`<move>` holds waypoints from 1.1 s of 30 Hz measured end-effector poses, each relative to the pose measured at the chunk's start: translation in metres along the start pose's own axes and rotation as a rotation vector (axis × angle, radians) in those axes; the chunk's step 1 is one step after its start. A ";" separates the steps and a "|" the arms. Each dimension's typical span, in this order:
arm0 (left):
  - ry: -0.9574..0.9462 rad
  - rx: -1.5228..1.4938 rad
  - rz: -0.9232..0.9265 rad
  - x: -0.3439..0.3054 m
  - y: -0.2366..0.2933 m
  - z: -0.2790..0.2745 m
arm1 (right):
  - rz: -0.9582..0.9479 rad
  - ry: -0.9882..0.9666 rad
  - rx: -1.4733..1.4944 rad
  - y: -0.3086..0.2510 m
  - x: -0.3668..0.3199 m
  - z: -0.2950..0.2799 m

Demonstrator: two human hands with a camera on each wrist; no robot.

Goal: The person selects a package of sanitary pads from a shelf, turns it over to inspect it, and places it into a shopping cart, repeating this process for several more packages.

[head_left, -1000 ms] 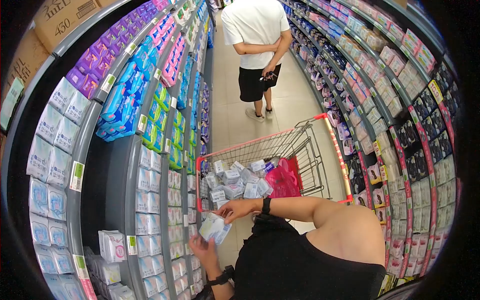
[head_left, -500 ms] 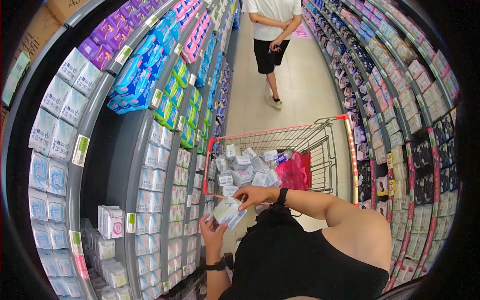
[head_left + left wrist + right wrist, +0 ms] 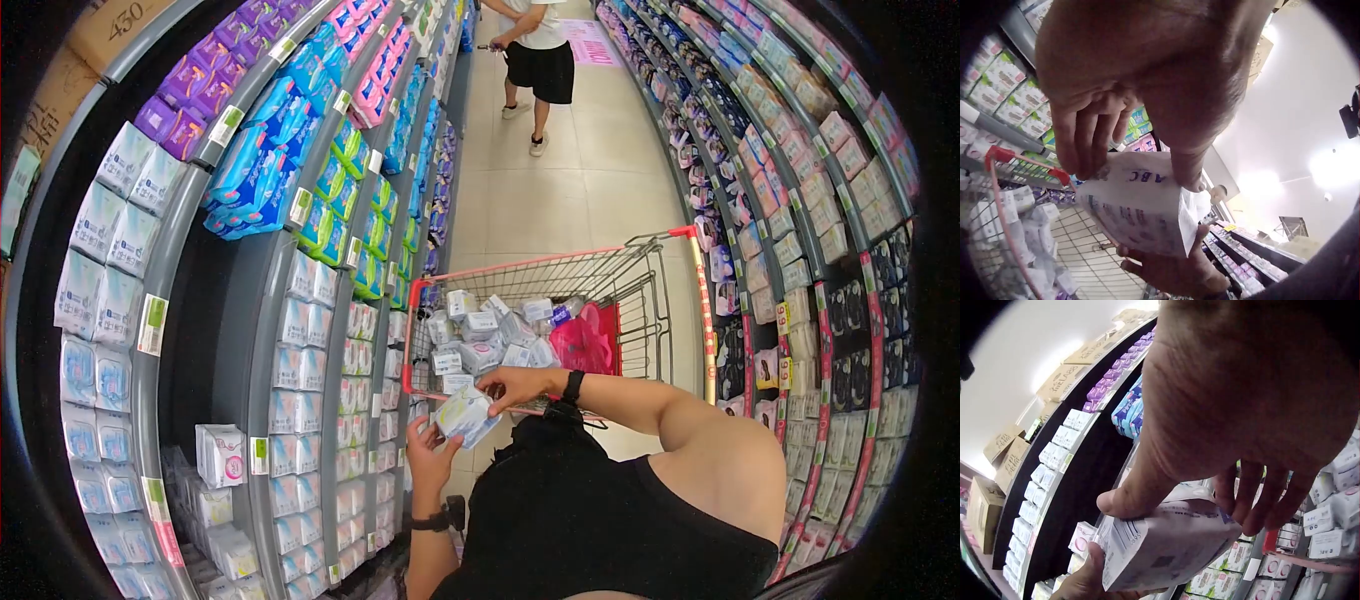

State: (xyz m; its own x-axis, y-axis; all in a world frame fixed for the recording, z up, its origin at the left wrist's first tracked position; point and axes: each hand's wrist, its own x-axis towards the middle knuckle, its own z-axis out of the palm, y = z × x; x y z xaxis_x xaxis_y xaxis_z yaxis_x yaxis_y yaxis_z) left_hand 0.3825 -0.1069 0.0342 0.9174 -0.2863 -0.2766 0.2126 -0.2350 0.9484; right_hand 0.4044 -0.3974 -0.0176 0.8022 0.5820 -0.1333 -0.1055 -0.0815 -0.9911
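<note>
The white packet (image 3: 466,413) is held at lower centre of the head view, between both hands and just below the shopping cart (image 3: 700,310). It is pinched from above by the right hand (image 3: 515,385), with the thumb on one face and the fingers curled over the far edge, as the right wrist view shows. The left hand (image 3: 432,452) is cupped beneath it, fingers and thumb closed on the lower edge. The packet is tilted, its long axis running from lower left toward the right in the right wrist view. The cart's basket lies directly above it in the frame, nearer the right hand. The shelf (image 3: 235,340) stands to the left, beside the left hand.
</note>
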 end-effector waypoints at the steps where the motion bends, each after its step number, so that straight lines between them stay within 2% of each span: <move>1: 0.009 0.007 -0.004 0.000 0.001 0.001 | -0.012 0.003 0.001 0.002 0.000 -0.001; 5: 0.016 0.000 -0.013 -0.001 0.008 0.007 | -0.056 0.009 0.007 0.012 0.000 -0.002; 17: 0.062 0.009 0.003 -0.010 0.007 0.004 | -0.014 0.022 -0.027 0.014 -0.001 0.011; 20: 0.037 -0.003 0.019 -0.006 0.003 0.005 | -0.014 0.062 -0.048 0.033 -0.001 0.015; 22: -0.010 -0.054 0.045 -0.004 0.001 0.006 | 0.009 0.086 -0.033 0.017 -0.009 0.014; 23: -0.015 -0.079 -0.004 -0.005 0.010 0.009 | 0.032 0.082 0.011 0.005 -0.014 0.015; 26: -0.092 0.226 0.128 -0.003 0.056 -0.005 | 0.009 0.108 0.108 -0.003 -0.027 0.001; 27: 0.069 0.508 0.306 0.006 0.054 -0.025 | -0.011 0.115 0.140 -0.001 -0.028 -0.003; 28: 0.236 0.788 0.471 0.013 0.050 -0.052 | -0.029 0.158 0.308 0.004 -0.030 -0.008; 30: 0.619 0.442 0.524 -0.002 0.100 -0.092 | -0.056 0.245 0.648 0.020 -0.037 -0.020; 31: 0.795 0.272 0.773 -0.014 0.137 -0.107 | -0.143 0.285 0.846 0.021 -0.040 -0.020; 32: 0.958 0.151 1.031 -0.025 0.175 -0.123 | -0.167 0.299 0.913 0.016 -0.045 -0.023; 33: 1.070 0.071 1.100 -0.034 0.191 -0.128 | -0.193 0.311 0.979 0.008 -0.052 -0.027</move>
State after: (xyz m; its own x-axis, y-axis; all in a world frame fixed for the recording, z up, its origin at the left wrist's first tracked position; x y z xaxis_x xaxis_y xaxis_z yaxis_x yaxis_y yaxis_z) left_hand 0.4347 -0.0231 0.2450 0.4162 0.4305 0.8009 -0.6984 -0.4126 0.5848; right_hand 0.3778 -0.4495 -0.0186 0.9573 0.2701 -0.1027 -0.2779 0.7631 -0.5835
